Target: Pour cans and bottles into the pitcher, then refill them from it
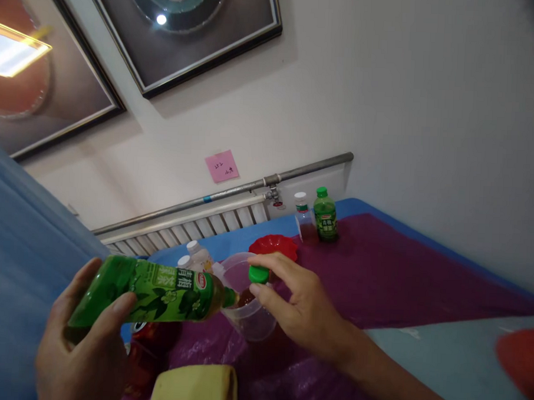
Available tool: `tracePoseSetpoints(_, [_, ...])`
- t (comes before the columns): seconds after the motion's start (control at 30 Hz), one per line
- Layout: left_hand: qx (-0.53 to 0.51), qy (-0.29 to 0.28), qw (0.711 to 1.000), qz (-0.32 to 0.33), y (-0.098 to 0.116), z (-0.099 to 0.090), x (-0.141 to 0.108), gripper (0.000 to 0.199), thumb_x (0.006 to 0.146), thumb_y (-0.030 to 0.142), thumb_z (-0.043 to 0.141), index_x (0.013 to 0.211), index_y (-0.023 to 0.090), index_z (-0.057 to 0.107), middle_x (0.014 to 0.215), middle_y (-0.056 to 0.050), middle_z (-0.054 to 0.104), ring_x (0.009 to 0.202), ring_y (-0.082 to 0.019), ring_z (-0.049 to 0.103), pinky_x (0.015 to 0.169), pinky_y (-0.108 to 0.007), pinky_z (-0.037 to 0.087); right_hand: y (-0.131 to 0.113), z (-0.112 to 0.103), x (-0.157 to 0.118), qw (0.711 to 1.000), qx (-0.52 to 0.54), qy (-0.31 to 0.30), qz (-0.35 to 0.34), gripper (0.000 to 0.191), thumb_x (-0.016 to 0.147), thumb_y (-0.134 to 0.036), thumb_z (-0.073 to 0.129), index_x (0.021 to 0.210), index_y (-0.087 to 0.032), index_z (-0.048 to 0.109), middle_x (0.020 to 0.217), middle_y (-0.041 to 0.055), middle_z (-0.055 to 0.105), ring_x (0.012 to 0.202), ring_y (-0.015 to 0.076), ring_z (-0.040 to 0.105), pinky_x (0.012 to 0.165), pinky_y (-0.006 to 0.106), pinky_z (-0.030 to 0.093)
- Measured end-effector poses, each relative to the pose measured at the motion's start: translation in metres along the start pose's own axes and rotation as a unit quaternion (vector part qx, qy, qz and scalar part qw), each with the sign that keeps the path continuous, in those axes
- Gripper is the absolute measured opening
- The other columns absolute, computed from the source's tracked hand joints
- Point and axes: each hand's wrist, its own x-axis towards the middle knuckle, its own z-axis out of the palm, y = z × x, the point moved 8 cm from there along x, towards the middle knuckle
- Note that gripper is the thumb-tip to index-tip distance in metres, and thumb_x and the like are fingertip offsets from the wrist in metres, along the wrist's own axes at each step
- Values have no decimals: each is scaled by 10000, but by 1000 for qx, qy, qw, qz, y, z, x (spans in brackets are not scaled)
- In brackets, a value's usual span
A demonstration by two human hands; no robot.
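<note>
My left hand [84, 339] is closed around a green plastic drink bottle [165, 296], tilted almost level with its neck to the right. The bottle's uncapped mouth is over the rim of a clear plastic pitcher [252, 324], and brownish liquid shows just beyond it. A green bottle cap [258, 274] is pinched between the thumb and forefinger of my right hand [302, 296], above the pitcher's right side. My right hand hides part of the rim. Right behind the pitcher is a red scalloped bowl [274, 246].
A capped green bottle [326, 217] and a white-capped clear bottle [304, 219] stand at the back. White-capped bottles [198, 255] stand left of the pitcher. Red cans [148, 342] and a yellow block-like object [194, 388] are in front. A radiator [195, 226] lines the wall.
</note>
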Motion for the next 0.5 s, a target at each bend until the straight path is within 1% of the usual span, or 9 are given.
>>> tracePoseSetpoints(0.1, [-7,39,999,19,14,8,-7,566,709,455,765,1252,392,617,1135,46,670,1024,-185,613,930,-312,501,15,7,2,1000,-27,-2,6,291,811,-77,602,1080,-168,669,1078,70,724,1028,193,655,941,332,495])
tracePoseSetpoints(0.17, [-10,56,998,17,19,11,-8,595,675,464,791,1242,391,628,1161,33,669,1074,-213,603,1036,-393,437,20,9,2,999,-39,0,5,316,796,-46,588,1078,-165,667,1075,75,724,1031,196,654,942,338,496])
tracePoseSetpoints(0.23, [-8,54,999,1,21,15,-8,625,658,477,800,1252,406,618,1189,21,665,1112,-245,595,1084,-475,383,22,10,2,999,-47,-3,0,330,789,-38,584,1083,-166,663,1068,76,724,1021,200,655,930,342,501])
tracePoseSetpoints(0.3, [2,39,999,-16,21,18,-7,645,653,487,803,1263,419,605,1211,9,660,1140,-276,589,1089,-535,359,22,11,2,998,-57,-6,-6,337,788,-35,585,1090,-167,659,1060,75,724,1005,203,655,913,346,505])
tracePoseSetpoints(0.37, [7,37,999,-20,22,19,-6,646,653,503,799,1264,424,603,1213,2,661,1148,-297,589,1075,-564,362,22,12,2,998,-65,-11,-11,349,789,-29,586,1101,-169,654,1051,70,725,994,203,654,902,345,506])
tracePoseSetpoints(0.5, [34,36,999,-7,18,18,-4,661,655,535,783,1278,429,588,1177,-4,672,1083,-311,619,996,-582,429,22,12,1,997,-70,-7,-13,346,786,-19,604,1088,-181,654,1037,55,723,980,196,652,889,334,503])
